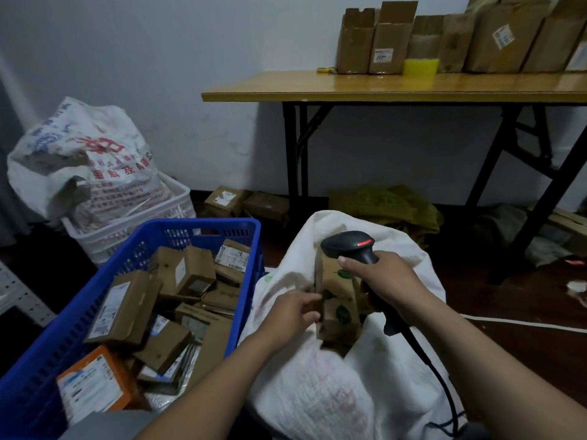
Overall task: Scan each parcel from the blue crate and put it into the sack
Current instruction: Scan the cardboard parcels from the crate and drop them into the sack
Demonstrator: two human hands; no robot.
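Parcel (338,300) held over sack (317,392) mouth by left hand (293,315) | scanner (349,246) gripped in right hand (378,276) | crate (197,227) still well stocked — most parcels left.

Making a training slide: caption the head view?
Left hand holds a leaf-printed parcel at the open white sack; right hand grips the scanner above it, blue crate alongside.

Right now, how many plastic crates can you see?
2. A blue crate of parcels sits at the person's left. A white crate stands behind it, holding a printed sack. More could be out of view.
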